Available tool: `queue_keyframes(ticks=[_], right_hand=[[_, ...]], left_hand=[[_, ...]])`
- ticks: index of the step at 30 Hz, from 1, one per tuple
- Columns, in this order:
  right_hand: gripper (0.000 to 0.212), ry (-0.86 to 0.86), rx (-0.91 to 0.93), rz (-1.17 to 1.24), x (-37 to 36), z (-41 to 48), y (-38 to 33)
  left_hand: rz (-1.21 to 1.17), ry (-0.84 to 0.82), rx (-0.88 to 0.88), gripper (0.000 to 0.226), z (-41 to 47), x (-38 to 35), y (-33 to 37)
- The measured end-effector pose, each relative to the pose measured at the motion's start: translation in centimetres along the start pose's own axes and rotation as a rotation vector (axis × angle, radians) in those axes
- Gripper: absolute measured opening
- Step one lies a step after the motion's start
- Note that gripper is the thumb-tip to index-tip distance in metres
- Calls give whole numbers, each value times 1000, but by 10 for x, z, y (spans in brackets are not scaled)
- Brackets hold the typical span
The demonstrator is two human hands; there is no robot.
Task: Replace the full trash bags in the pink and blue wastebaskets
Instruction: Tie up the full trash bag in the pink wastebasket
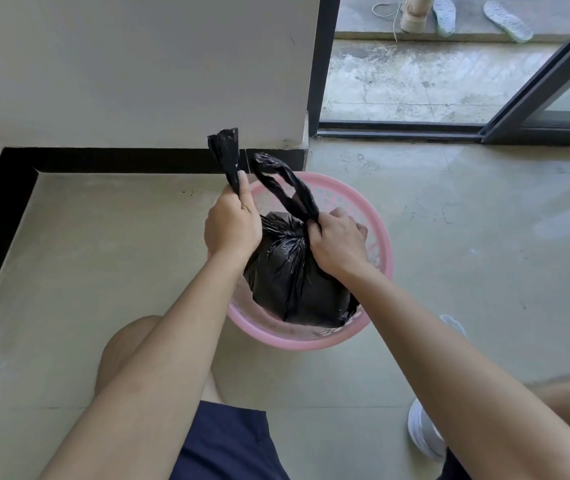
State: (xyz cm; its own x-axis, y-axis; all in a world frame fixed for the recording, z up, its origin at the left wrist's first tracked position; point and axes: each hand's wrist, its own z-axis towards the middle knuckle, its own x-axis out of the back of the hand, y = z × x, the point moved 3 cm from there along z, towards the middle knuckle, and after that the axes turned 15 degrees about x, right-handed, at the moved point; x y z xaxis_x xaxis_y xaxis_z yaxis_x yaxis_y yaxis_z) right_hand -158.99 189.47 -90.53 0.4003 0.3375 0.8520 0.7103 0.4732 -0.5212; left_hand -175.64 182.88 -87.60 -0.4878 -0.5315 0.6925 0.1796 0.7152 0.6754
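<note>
A full black trash bag (294,282) sits in the pink wastebasket (377,216) on the floor near a wall corner. My left hand (231,226) grips one twisted end of the bag, which sticks up above my fist. My right hand (337,240) grips the other end, a looped strip of black plastic arching over the basket. Both hands are just above the bag's gathered top. No blue wastebasket is in view.
A white wall with black skirting (120,161) stands behind the basket. An open sliding door (536,98) at the right leads to a balcony with a shoe (415,12) and insoles. My knee (127,348) and white shoe (422,434) are below.
</note>
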Motion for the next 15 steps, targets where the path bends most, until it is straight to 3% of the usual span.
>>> queue_keyframes(ticks=[3,5,7,11,15], right_hand=[[28,39,-36,217,3,-3,8],[29,69,-57,222,5,-5,13],[30,99,-56,211,6,-7,14],[36,111,47,209,3,-12,13],[42,108,143,72,1,-18,8]], left_hand=[[-173,-252,190,71,-1,-6,-3],[-507,-436,307,65,-6,-12,-6],[-745,-520,340,53,-10,-16,-12],[-637,-567,219,21,-16,-22,-20],[-653,-502,60,15,-16,-17,-17]])
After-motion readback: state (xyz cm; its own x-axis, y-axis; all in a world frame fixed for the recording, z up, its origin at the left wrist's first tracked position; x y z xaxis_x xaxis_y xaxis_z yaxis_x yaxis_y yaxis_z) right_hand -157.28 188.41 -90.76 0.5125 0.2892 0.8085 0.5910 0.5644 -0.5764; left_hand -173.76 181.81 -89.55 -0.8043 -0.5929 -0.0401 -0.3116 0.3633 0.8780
